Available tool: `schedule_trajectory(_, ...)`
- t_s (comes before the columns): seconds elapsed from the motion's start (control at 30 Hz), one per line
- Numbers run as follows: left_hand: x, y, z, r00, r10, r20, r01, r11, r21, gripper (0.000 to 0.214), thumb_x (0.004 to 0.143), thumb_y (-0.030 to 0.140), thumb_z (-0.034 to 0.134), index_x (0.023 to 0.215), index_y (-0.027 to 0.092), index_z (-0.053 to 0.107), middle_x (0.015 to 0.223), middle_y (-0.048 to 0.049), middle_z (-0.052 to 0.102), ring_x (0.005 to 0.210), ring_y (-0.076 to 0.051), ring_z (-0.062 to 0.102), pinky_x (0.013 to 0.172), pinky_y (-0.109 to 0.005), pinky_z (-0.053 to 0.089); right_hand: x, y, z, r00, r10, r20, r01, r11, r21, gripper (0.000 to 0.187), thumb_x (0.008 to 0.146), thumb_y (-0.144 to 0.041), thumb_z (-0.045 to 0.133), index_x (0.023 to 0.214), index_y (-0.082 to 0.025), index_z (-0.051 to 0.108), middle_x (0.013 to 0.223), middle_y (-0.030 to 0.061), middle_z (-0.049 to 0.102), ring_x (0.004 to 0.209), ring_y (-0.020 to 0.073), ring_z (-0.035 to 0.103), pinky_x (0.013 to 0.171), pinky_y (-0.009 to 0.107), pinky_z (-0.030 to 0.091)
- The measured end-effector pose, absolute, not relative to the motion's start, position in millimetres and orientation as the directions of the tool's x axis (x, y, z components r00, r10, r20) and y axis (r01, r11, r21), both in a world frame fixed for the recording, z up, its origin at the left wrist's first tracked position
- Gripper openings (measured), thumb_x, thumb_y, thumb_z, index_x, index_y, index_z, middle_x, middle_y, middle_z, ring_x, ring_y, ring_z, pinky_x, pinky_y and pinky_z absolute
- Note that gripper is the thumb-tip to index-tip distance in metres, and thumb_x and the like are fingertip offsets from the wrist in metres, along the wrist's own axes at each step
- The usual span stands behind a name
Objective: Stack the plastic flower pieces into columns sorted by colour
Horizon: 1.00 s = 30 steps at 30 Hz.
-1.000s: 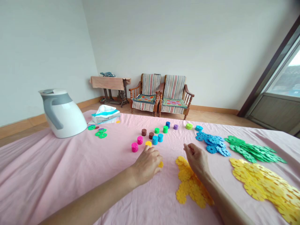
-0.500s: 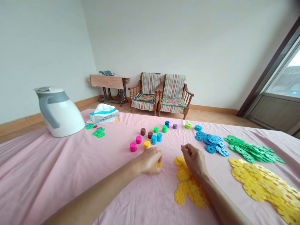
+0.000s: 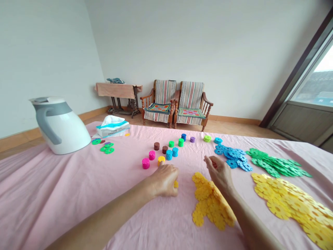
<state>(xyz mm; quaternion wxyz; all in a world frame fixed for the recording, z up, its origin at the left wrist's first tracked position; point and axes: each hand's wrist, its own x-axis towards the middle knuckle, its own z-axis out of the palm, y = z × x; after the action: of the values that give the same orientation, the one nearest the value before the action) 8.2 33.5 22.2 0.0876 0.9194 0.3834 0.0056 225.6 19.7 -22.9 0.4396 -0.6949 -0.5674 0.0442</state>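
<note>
On my far left, a big white plastic jug with a grey handle (image 3: 62,128) stands on the pink cloth (image 3: 117,166). Flat green plastic flower discs (image 3: 108,148) lie near it. Next is a white and blue tissue box (image 3: 113,128) with a tissue poking out. Then come two round bright pink stacks (image 3: 146,163) and two brown stacks (image 3: 156,146). A short round yellow stack (image 3: 161,159) is right at the far side of my left hand (image 3: 165,178). That hand is curled around a yellow plastic piece (image 3: 176,184), and a bit of it peeks out by my thumb. Two light blue stacks (image 3: 169,155) sit just past my fingers. A loose pile of yellow flower discs (image 3: 208,201) lies between my hands. My right hand (image 3: 218,170) is over by its far right edge, fingers bent; I can't tell if they hold anything. Further right are a blue disc pile (image 3: 235,156), a green disc pile (image 3: 278,163) and a bigger yellow disc pile (image 3: 293,201).
</note>
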Motion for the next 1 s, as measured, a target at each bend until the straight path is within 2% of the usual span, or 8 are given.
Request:
schedule_trajectory(0.1, 8.0, 26.5, 18.3, 0.707, 0.706, 0.024, 0.699, -0.704, 0.120, 0.009, 0.061, 0.018, 0.054, 0.070, 0.017, 0.052, 0.079, -0.0051, 0.061, 0.080, -0.023, 0.058, 0.080, -0.037, 0.039, 232.5, 22.4, -20.5, 0.364, 0.881, 0.301, 0.633, 0.003, -0.774, 0.060, 0.085, -0.059, 0.029, 0.075, -0.014, 0.067, 0.075, 0.0109, 0.069, 0.071, 0.0217, 0.063, 0.062, 0.028, 0.043)
schedule_trajectory(0.2, 7.2, 22.6, 15.1, 0.715, 0.696, 0.068, 0.689, -0.717, 0.106, 0.010, 0.061, 0.018, 0.053, 0.071, 0.017, 0.051, 0.078, -0.0051, 0.059, 0.078, -0.022, 0.057, 0.079, -0.036, 0.039, 233.1, 17.5, -17.7, 0.313, 0.921, 0.230, 0.622, -0.016, -0.783, 0.065, 0.086, -0.059, 0.024, 0.087, -0.012, 0.068, 0.091, 0.0150, 0.069, 0.089, 0.0267, 0.063, 0.076, 0.035, 0.047)
schedule_trajectory(0.27, 6.0, 20.8, 14.6, 0.719, 0.689, 0.089, 0.682, -0.724, 0.100, 0.011, 0.061, 0.017, 0.053, 0.071, 0.017, 0.050, 0.079, -0.0051, 0.058, 0.078, -0.022, 0.056, 0.080, -0.037, 0.039, 233.1, 6.8, -17.3, 0.264, 0.939, 0.221, 0.701, -0.029, -0.713, 0.065, 0.085, -0.059, 0.026, 0.103, -0.011, 0.064, 0.106, 0.0161, 0.066, 0.102, 0.0286, 0.059, 0.087, 0.040, 0.044)
schedule_trajectory(0.37, 1.4, 14.9, 16.9, 0.724, 0.677, 0.133, 0.669, -0.736, 0.100, 0.010, 0.062, 0.016, 0.051, 0.071, 0.017, 0.049, 0.078, -0.0045, 0.057, 0.079, -0.022, 0.056, 0.083, -0.038, 0.038, 237.0, -20.4, -23.7, 0.182, 0.959, 0.217, 0.818, -0.025, -0.575, 0.068, 0.083, -0.060, 0.034, 0.130, -0.014, 0.046, 0.130, 0.0134, 0.051, 0.123, 0.0284, 0.043, 0.102, 0.045, 0.033)
schedule_trajectory(0.43, -3.7, 7.2, 19.2, 0.733, 0.662, 0.154, 0.646, -0.749, 0.147, 0.011, 0.062, 0.016, 0.052, 0.072, 0.018, 0.048, 0.078, -0.0037, 0.057, 0.078, -0.020, 0.055, 0.083, -0.037, 0.038, 241.5, -42.3, -32.0, 0.122, 0.974, 0.190, 0.860, -0.008, -0.510, 0.069, 0.083, -0.059, 0.036, 0.137, -0.018, 0.036, 0.141, 0.0097, 0.038, 0.131, 0.0266, 0.031, 0.107, 0.046, 0.027)
schedule_trajectory(0.63, -18.9, -22.1, 14.7, 0.766, 0.633, 0.113, 0.567, -0.748, 0.345, 0.018, 0.056, 0.014, 0.052, 0.073, 0.019, 0.048, 0.076, -0.0011, 0.056, 0.073, -0.017, 0.053, 0.071, -0.028, 0.042, 237.4, -80.9, -50.7, 0.048, 0.990, 0.132, 0.930, 0.004, -0.369, 0.073, 0.084, -0.057, 0.037, 0.144, -0.020, 0.019, 0.150, 0.0076, 0.017, 0.137, 0.0263, 0.016, 0.109, 0.049, 0.022)
schedule_trajectory(0.83, -29.1, -23.9, 8.5, 0.730, 0.669, 0.140, 0.576, -0.712, 0.402, 0.019, 0.053, 0.010, 0.048, 0.070, 0.019, 0.047, 0.075, -0.0002, 0.055, 0.072, -0.016, 0.052, 0.071, -0.027, 0.042, 208.7, -65.0, -55.4, -0.013, 0.977, 0.214, 0.952, 0.078, -0.295, 0.067, 0.086, -0.053, 0.036, 0.142, -0.017, 0.025, 0.149, 0.0104, 0.020, 0.136, 0.0270, 0.017, 0.109, 0.047, 0.024)
schedule_trajectory(1.0, -45.5, 7.4, 21.2, 0.613, 0.769, 0.181, 0.660, -0.625, 0.418, 0.016, 0.055, 0.012, 0.050, 0.070, 0.019, 0.049, 0.074, 0.0001, 0.054, 0.067, -0.015, 0.051, 0.060, -0.025, 0.039, 191.0, -47.4, -48.2, -0.064, 0.975, 0.213, 0.942, 0.130, -0.310, 0.063, 0.087, -0.051, 0.035, 0.139, -0.015, 0.033, 0.147, 0.0115, 0.025, 0.136, 0.0265, 0.020, 0.110, 0.045, 0.024)
